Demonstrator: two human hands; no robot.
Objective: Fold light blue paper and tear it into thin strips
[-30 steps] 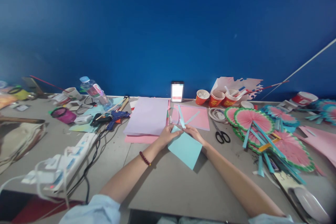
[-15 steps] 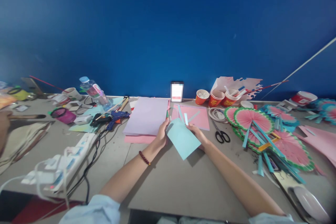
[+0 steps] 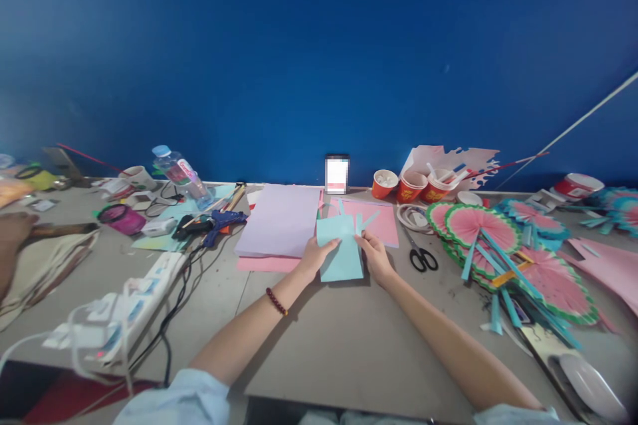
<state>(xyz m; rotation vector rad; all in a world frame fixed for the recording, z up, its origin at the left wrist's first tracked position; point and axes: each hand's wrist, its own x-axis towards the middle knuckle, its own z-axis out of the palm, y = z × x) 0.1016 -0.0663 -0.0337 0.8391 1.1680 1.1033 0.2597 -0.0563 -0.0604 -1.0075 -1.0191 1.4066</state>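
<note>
A light blue sheet of paper (image 3: 341,260) is held above the table in front of me, its short edge toward me. My left hand (image 3: 315,256) grips its left side, thumb on top and the other fingers underneath. At the upper right edge, my right hand (image 3: 375,257) pinches the sheet between thumb and fingers. Just behind it, narrow light blue strips (image 3: 369,219) lie on a pink sheet (image 3: 386,231). To the left is a stack of lilac paper (image 3: 282,219) with pink paper showing below. Black-handled scissors (image 3: 423,259) lie right of my right hand.
Watermelon-patterned paper fans (image 3: 481,229) are heaped at the right, near a white mouse (image 3: 588,382). Paper cups (image 3: 411,187) and a phone (image 3: 337,174) stand along the blue wall. A power strip (image 3: 142,299), cables and a blue glue gun (image 3: 216,224) lie left. Another person's hand (image 3: 14,236) shows far left.
The light blue sheet has turned from a slanted pose to nearly straight. My left thumb now lies across its top face, and my right hand has shifted along its right edge.
</note>
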